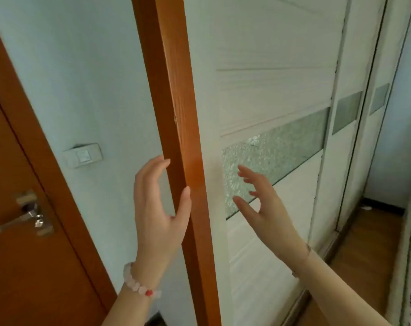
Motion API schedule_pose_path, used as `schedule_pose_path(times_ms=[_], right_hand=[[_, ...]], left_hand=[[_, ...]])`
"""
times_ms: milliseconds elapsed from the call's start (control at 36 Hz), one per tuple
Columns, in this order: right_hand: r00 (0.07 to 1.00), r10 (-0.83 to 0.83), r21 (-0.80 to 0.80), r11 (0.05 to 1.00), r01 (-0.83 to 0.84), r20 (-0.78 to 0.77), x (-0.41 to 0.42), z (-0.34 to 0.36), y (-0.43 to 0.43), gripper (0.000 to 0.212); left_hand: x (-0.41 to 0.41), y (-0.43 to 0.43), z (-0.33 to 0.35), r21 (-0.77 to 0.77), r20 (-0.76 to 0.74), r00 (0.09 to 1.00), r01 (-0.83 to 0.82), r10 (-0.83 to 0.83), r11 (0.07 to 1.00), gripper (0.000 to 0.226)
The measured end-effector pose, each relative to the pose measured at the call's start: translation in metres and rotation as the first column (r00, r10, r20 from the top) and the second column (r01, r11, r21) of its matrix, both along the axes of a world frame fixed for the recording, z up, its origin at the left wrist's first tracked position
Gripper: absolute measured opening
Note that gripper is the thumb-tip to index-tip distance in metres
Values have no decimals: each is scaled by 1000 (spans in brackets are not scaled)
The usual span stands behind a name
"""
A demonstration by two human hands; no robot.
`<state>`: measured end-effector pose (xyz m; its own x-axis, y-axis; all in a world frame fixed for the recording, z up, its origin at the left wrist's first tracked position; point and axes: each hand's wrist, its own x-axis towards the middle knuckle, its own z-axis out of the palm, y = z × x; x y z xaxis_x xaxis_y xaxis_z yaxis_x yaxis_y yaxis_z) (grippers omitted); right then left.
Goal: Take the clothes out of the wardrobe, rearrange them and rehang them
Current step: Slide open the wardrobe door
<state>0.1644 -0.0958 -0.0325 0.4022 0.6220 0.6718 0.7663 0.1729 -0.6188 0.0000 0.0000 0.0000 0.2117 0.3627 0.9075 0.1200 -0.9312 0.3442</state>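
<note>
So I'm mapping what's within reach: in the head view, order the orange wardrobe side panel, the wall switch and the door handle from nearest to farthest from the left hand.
1. Orange wardrobe side panel: right at the left hand, fingers curled around its edge.
2. Wall switch: on the pale wall, up and to the left.
3. Door handle: farthest, on the brown door at the frame's left edge.

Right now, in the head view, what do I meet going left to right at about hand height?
Brown room door with its metal handle → wall switch → left hand, open beside the orange wooden frame → right hand, open before the frosted glass band of the white wardrobe door → further wardrobe panels.
</note>
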Motion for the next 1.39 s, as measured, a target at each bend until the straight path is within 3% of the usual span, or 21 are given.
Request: schedule_pose_path(times_ms=[83,167,361,528,750,1222,1389], right_hand=[[995,-43,38,999,39,95,-5,9,18,57],[996,-1,40,999,-3,94,-11,11,34,59],[998,45,134,990,-50,40,-17,12,57,54],[992,56,118,991,-69,109,-14,6,69,59],[996,42,161,985,-55,83,-11,6,69,64],[997,-3,238,971,23,-84,12,3,68,63],[977,-78,219,968,122,-198,34,1,71,64]], left_hand=[[12,6,11,-104,-1,1000,3,-3,995,65],[29,10,9,-126,-41,999,-19,14,992,72],[51,21,-6,-78,9,993,-120,121,990,66],[57,27,-12,-42,60,995,-75,77,996,63],[62,28,-16,-60,102,993,-57,63,997,61],[66,33,-17,-69,108,994,-23,31,997,101],[68,31,-17,-72,129,991,-22,31,997,100]])
